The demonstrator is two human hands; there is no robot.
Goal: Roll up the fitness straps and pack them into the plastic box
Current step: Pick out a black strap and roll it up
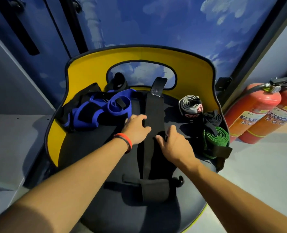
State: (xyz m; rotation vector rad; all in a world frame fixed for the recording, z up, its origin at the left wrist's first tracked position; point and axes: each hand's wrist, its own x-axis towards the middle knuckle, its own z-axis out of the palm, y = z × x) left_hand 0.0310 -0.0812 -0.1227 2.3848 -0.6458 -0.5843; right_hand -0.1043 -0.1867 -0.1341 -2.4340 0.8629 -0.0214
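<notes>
Long black strap (153,115) lies flat down the middle of a chair seat (92,157); left hand (136,129) curls fingers on its left edge, right hand (174,143) pinches its right edge; looks soft, light, floppy, prob. best rolled from one end; box unseen.

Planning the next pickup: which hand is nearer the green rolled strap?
Right. The right hand grips the flat black strap just left of the green rolled strap; the left hand holds that strap's other edge, farther left.
</notes>
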